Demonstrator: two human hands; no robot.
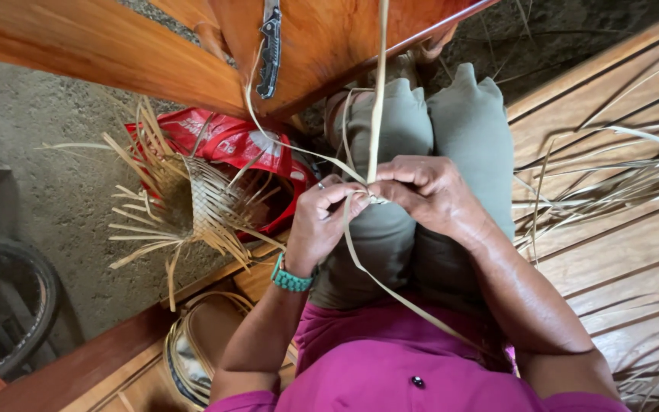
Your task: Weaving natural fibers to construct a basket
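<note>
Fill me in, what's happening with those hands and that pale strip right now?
A seated person pinches a long pale leaf strip between both hands over their lap. The left hand and right hand meet fingertip to fingertip at a fold in it. A half-woven mat piece with loose ends lies by a red bag. More strips lie on the wooden bench.

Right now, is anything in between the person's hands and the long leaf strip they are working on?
No. Both the left hand and the right hand already pinch the pale leaf strip where they meet above the lap. Nothing visible sits between the fingers and the strip.
</note>
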